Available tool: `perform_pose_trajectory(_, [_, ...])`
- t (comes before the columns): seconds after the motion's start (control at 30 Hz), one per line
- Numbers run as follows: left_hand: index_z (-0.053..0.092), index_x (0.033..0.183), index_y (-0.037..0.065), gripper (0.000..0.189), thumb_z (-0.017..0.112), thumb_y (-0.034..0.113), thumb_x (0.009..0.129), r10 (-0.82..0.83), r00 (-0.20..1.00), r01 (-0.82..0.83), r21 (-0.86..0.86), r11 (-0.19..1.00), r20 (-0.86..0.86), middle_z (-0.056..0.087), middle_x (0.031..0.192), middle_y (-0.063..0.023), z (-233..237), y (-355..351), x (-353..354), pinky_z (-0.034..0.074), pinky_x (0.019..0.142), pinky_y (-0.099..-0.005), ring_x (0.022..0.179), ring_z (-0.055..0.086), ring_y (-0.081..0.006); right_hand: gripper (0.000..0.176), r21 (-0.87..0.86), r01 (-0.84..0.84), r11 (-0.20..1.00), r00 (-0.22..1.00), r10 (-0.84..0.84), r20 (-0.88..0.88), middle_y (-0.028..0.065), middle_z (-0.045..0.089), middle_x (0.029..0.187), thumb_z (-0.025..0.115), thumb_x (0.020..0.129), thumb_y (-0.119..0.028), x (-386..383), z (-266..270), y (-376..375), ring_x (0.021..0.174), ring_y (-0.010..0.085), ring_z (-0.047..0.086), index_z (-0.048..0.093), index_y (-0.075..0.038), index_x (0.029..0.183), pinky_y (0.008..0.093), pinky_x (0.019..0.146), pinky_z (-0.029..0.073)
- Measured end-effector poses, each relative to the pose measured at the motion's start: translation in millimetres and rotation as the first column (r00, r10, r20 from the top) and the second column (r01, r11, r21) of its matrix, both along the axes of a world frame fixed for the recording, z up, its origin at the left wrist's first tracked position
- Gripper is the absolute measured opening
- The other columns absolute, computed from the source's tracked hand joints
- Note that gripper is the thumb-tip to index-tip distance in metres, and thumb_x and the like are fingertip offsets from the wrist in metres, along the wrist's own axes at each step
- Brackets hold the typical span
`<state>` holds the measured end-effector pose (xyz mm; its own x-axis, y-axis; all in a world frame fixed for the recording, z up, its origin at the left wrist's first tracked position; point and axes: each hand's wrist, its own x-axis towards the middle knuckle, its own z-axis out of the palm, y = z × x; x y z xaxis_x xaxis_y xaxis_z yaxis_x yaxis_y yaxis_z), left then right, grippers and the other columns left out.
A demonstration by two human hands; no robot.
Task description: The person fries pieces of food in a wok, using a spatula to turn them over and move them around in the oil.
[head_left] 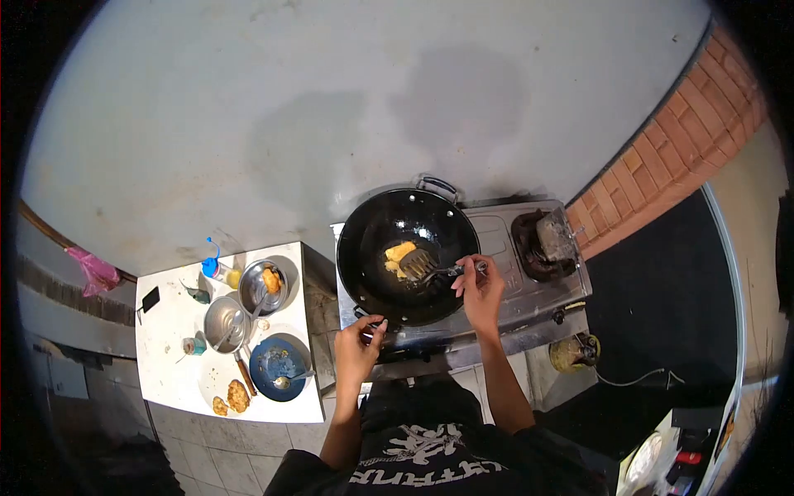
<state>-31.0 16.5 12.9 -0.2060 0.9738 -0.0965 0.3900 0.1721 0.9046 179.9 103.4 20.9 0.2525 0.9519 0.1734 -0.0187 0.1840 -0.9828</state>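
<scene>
A black wok (pixel 385 285) sits on the left side of a metal gas stove (pixel 496 236). Yellow pieces of food (pixel 400 252) lie in the middle of the wok, touched by the slotted head of a spatula (pixel 419 263). My right hand (pixel 481 289) is closed round the spatula's handle, over the wok's right edge. At the near left rim, my left hand (pixel 361 343) has its fingers closed on the wok's near handle (pixel 364 314), which they partly cover.
On the left, a white table (pixel 165 331) bears metal bowls (pixel 226 324), a blue plate (pixel 277 364), fried pieces (pixel 238 395) and a blue-capped bottle (pixel 212 267). A second burner (pixel 542 248) is at the stove's right. Beyond stands a grey wall (pixel 207 149).
</scene>
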Motion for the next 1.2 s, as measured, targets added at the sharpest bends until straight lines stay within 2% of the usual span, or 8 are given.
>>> perform_pose_trajectory(0.27, [0.069,0.097,0.002,0.020,0.075,0.016,0.084,0.245,0.957,-0.246,0.016,0.969,-0.158,0.069,0.067,-0.0122,6,-3,27,0.049,0.054,-0.0286,0.058,0.067,-0.0169,0.008,0.002,-0.226,0.974,0.973,0.225,-0.044,0.0046,0.062,0.079,0.057,0.097,-0.005,22,-9,32,0.057,0.0071,0.058,0.058,0.003,0.097,0.0210,0.046,0.043])
perform_pose_trajectory(0.47, [0.053,0.094,0.002,0.025,0.075,0.009,0.084,0.532,0.826,-0.536,0.029,0.844,-0.186,0.069,0.072,-0.0124,8,-10,56,0.049,0.054,-0.0295,0.059,0.066,-0.0175,0.007,0.021,-0.412,0.911,0.903,0.406,0.139,0.0071,0.062,0.081,0.059,0.096,-0.004,40,-11,45,0.058,0.0092,0.060,0.058,0.002,0.099,0.0234,0.047,0.046])
perform_pose_trajectory(0.5, [0.051,0.094,0.002,0.027,0.074,0.010,0.084,0.522,0.808,-0.519,0.089,0.850,-0.273,0.068,0.073,-0.0124,7,-12,59,0.049,0.055,-0.0296,0.060,0.066,-0.0177,0.007,0.007,-0.460,0.888,0.872,0.450,0.191,0.0081,0.063,0.085,0.057,0.096,-0.002,43,-8,46,0.058,0.0091,0.059,0.056,0.002,0.101,0.0229,0.048,0.046])
perform_pose_trajectory(0.53, [0.053,0.093,0.001,0.025,0.074,0.010,0.084,0.543,0.813,-0.549,0.035,0.835,-0.211,0.068,0.074,-0.0124,9,-12,62,0.049,0.056,-0.0292,0.062,0.066,-0.0183,0.007,-0.004,-0.507,0.862,0.834,0.492,0.249,0.0092,0.065,0.089,0.055,0.097,0.000,47,-6,45,0.058,0.0089,0.058,0.055,0.003,0.103,0.0224,0.049,0.045])
perform_pose_trajectory(0.73, [0.059,0.093,0.001,0.019,0.073,0.011,0.084,0.587,0.777,-0.593,0.049,0.804,-0.228,0.069,0.075,-0.0122,6,-14,70,0.050,0.057,-0.0294,0.062,0.066,-0.0187,0.009,0.067,-0.552,0.831,0.805,0.509,0.305,0.0106,0.065,0.098,0.058,0.094,0.000,46,-3,51,0.062,0.0114,0.060,0.055,0.001,0.103,0.0240,0.054,0.048])
perform_pose_trajectory(0.8, [0.060,0.095,0.001,0.019,0.072,0.012,0.085,0.574,0.777,-0.569,0.102,0.816,-0.260,0.070,0.077,-0.0120,7,-12,71,0.050,0.057,-0.0296,0.062,0.067,-0.0184,0.017,0.009,-0.572,0.820,0.774,0.536,0.336,0.0142,0.064,0.098,0.064,0.091,-0.001,47,-3,54,0.072,0.0215,0.066,0.055,0.004,0.104,0.0305,0.056,0.053])
perform_pose_trajectory(0.97, [0.062,0.093,0.001,0.017,0.072,0.013,0.086,0.590,0.772,-0.593,0.063,0.802,-0.238,0.070,0.076,-0.0114,5,-15,70,0.049,0.056,-0.0288,0.062,0.067,-0.0173,0.013,0.024,-0.542,0.840,0.805,0.510,0.302,0.0118,0.064,0.091,0.064,0.089,0.001,46,-3,55,0.067,0.0176,0.063,0.058,0.001,0.100,0.0295,0.057,0.050])
perform_pose_trajectory(1.2, [0.065,0.086,-0.001,0.016,0.074,0.013,0.085,0.608,0.750,-0.617,0.054,0.785,-0.262,0.068,0.071,-0.0103,7,-13,71,0.048,0.054,-0.0275,0.061,0.066,-0.0164,0.016,0.142,-0.573,0.807,0.782,0.488,0.387,0.0126,0.064,0.096,0.064,0.089,0.002,46,-4,54,0.071,0.0203,0.065,0.055,0.001,0.102,0.0298,0.058,0.051])
